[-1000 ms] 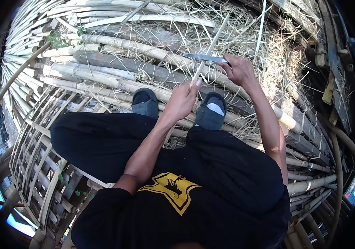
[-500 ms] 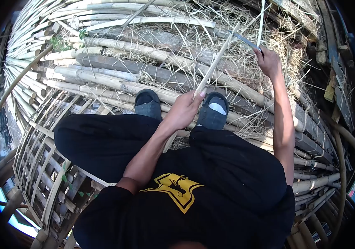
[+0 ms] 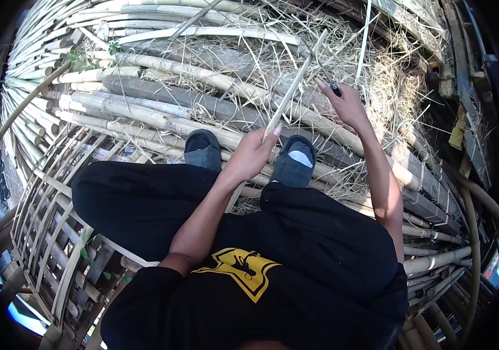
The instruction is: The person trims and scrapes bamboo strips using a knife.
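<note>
2 hands (image 3: 252,155) (image 3: 349,105) extend forward, apart.

Saw a long, thin, pale stick (image 3: 293,87), held on a slant, pointing away. Saw a knife (image 3: 335,90) with a black handle and a thin dark blade, close by the stick's far part. Could not tell if touching.

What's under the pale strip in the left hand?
Beneath the pale strip: bamboo poles and scattered shavings. Whatever lies directly under the left hand is covered.
</note>
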`<state>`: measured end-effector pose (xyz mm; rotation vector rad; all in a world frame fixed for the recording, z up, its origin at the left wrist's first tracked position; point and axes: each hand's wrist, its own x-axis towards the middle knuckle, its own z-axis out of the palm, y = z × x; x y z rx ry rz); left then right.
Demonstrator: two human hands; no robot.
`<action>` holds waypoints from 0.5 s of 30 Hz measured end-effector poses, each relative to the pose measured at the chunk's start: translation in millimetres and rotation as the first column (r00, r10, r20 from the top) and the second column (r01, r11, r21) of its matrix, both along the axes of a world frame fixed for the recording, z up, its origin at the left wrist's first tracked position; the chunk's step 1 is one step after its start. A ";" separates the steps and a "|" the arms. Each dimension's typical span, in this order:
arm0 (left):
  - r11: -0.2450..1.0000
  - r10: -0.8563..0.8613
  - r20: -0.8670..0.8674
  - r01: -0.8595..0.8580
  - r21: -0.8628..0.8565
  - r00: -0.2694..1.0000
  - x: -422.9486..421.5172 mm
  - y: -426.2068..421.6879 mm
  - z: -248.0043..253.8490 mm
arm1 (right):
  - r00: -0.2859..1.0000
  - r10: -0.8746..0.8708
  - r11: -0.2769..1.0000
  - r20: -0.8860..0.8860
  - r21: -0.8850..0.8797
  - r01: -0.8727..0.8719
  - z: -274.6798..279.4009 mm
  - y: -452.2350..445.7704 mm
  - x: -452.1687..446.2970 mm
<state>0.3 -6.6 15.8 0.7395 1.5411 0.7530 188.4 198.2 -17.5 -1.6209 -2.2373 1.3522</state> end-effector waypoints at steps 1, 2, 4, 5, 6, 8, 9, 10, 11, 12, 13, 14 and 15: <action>1.000 -0.011 -0.016 0.012 0.023 1.000 3.0 0.0 0.0 | 0.982 0.101 0.973 0.158 0.191 -0.131 11.6 1.6 -3.8; 0.999 -0.024 -0.032 0.026 0.047 0.999 5.4 -0.1 0.3 | 0.966 0.065 0.985 0.252 0.140 -0.103 24.4 3.3 -10.5; 0.996 -0.046 -0.062 0.051 0.077 0.997 8.4 -0.6 4.2 | 0.969 0.023 0.968 0.247 0.237 -0.083 17.1 17.7 -7.5; 0.992 -0.067 -0.095 0.076 0.103 0.993 9.7 -0.6 7.4 | 0.972 -0.016 0.942 0.236 0.328 -0.064 13.4 27.5 -6.1; 0.992 -0.077 -0.109 0.087 0.091 0.991 10.3 0.0 11.7 | 0.967 -0.047 0.961 0.252 0.274 -0.024 17.3 37.7 -6.6; 0.993 -0.085 -0.128 0.095 0.075 0.988 10.8 -0.4 15.5 | 0.940 -0.036 0.969 0.340 0.243 -0.051 22.9 55.2 -8.1; 0.993 -0.097 -0.145 0.107 0.058 0.985 11.3 0.1 16.7 | 0.931 -0.033 0.960 0.364 0.269 -0.072 28.3 57.8 -11.6; 0.992 -0.098 -0.144 0.108 0.060 0.985 12.1 0.8 17.6 | 0.931 -0.034 0.960 0.365 0.271 -0.071 32.9 57.4 -14.9; 0.994 -0.076 -0.157 0.088 0.069 0.985 12.7 1.2 18.4 | 0.912 -0.038 0.961 0.408 0.266 -0.078 37.2 56.0 -20.1; 0.995 -0.053 -0.171 0.067 0.078 0.984 12.9 1.5 19.4 | 0.893 -0.041 0.962 0.449 0.260 -0.086 41.3 54.6 -24.8; 0.995 -0.052 -0.172 0.066 0.079 0.984 13.3 1.5 21.2 | 0.893 -0.041 0.962 0.448 0.260 -0.087 39.2 57.5 -26.2; 0.997 -0.052 -0.193 0.062 0.048 0.980 14.7 0.1 23.7 | 0.890 -0.050 0.954 0.453 0.286 -0.092 34.7 61.7 -26.7; 0.998 -0.056 -0.214 0.060 0.016 0.975 15.7 -0.7 25.7 | 0.887 -0.061 0.946 0.458 0.309 -0.094 30.7 65.8 -26.4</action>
